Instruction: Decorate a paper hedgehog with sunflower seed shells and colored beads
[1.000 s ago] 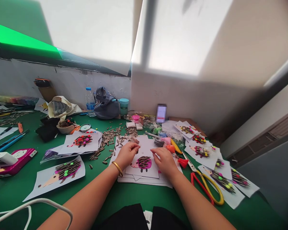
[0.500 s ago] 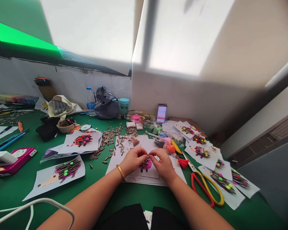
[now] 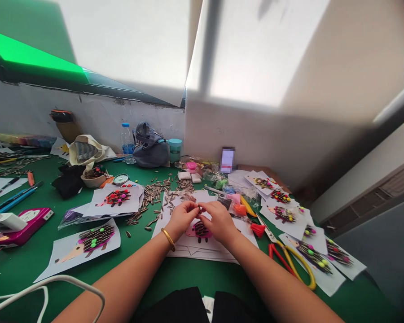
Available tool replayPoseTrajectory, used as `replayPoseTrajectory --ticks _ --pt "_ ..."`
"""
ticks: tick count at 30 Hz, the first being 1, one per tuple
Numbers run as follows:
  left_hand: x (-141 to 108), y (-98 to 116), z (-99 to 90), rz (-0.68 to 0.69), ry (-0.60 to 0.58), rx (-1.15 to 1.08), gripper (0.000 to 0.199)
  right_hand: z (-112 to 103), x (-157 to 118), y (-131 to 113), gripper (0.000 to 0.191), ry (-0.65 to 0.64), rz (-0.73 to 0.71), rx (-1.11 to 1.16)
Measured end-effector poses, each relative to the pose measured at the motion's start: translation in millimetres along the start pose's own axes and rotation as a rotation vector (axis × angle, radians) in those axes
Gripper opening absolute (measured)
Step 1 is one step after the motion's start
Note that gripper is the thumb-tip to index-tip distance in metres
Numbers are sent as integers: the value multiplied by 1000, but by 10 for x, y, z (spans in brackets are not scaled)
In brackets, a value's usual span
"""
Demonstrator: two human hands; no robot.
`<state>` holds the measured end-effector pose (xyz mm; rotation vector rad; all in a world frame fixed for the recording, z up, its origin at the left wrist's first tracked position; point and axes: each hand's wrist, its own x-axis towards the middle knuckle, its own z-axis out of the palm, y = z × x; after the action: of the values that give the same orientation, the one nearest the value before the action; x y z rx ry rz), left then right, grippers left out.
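My left hand [image 3: 182,219] and my right hand [image 3: 218,220] meet at the fingertips over a stack of white paper [image 3: 205,255]. Fingers of both are pinched together; whatever lies between them is too small to make out. Just below them, partly covered by my right hand, is a pink hedgehog picture [image 3: 201,230] with dark seeds stuck on its back. Behind my hands a small clear bag of brown clay [image 3: 188,196] rests on the paper. Loose striped seeds [image 3: 155,193] lie to the left, some on the sheet.
Scissors with red and yellow handles [image 3: 289,258] lie right, beside finished hedgehog cards [image 3: 314,260]. Another card [image 3: 87,246] and a pink power strip [image 3: 23,226] are left. Bagged coloured clay [image 3: 237,204], a phone [image 3: 227,159] and a bottle [image 3: 127,143] stand or lie behind.
Both hands have moved slightly left and away from me, off the hedgehog's upper edge, showing more of its pink body. Their fingertips remain together.
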<state>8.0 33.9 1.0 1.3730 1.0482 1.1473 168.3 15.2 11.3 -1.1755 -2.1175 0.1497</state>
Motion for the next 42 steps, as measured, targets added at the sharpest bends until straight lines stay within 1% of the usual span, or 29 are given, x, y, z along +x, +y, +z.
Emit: replayPoseTrajectory --ticks 2,4,8,10,13,16,20,23,28,31,34,36,37,39,42 --pt "11 -7 -15 4 29 -40 22 15 75 -11 21 11 -10 -47" --pt "10 -3 -24 4 47 -60 20 34 149 -1 15 20 -49 -84" --pt "12 10 -53 -3 57 -46 20 68 253 48 15 22 -133 -132" --pt "21 1 -73 -9 18 9 18 75 274 58 15 15 -142 -135" --pt "37 -25 -103 -31 -71 126 18 67 278 34 12 -11 -130 -122" --pt "44 -42 -127 -16 -96 234 21 46 272 -7 11 -45 -88 -109" --pt "41 -37 -138 18 -74 286 16 22 271 -36 10 -65 -30 -89" --pt "38 -30 -137 37 -49 313 13 30 275 -40 11 -86 -37 -101" --pt "45 -63 -139 55 4 343 14 105 287 -54 20 -118 -68 -162" --pt "64 -104 -146 57 41 366 13 125 302 -79 19 -131 -68 -170" --pt "69 -107 -160 65 68 394 12 96 320 -103 16 -140 -21 -110" --pt "48 -71 -168 77 69 449 13 63 331 -108 18 -174 43 -17" --pt "31 -43 -170 85 65 504 14 49 335 -104 20 -198 84 40" --pt "-10 22 -164 113 53 690 16 31 338 -88 22 -231 176 148" --pt "-59 103 -143 185 37 937 18 46 331 -54 22 -221 274 225"
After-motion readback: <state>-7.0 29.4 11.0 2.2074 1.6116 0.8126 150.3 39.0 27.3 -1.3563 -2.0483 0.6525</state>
